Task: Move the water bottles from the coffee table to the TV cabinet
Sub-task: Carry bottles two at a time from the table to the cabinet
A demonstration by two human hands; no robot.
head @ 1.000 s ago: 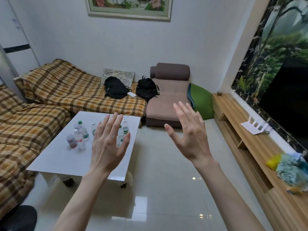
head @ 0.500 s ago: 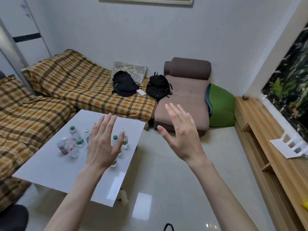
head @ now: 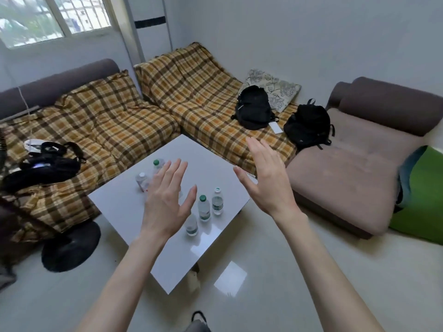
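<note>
Left hand and right hand were splayed, empty, above coffee table; water bottles stood on it.

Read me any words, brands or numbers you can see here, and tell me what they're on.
No text can be read.
Bottle labels: printed, too small and blurred.
White card by the backpacks: no legible print.
Nothing readable elsewhere.

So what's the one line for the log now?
left hand: open, empty | right hand: open, empty | clear plastic water bottles: upright on white coffee table | TV cabinet: out of view
</note>
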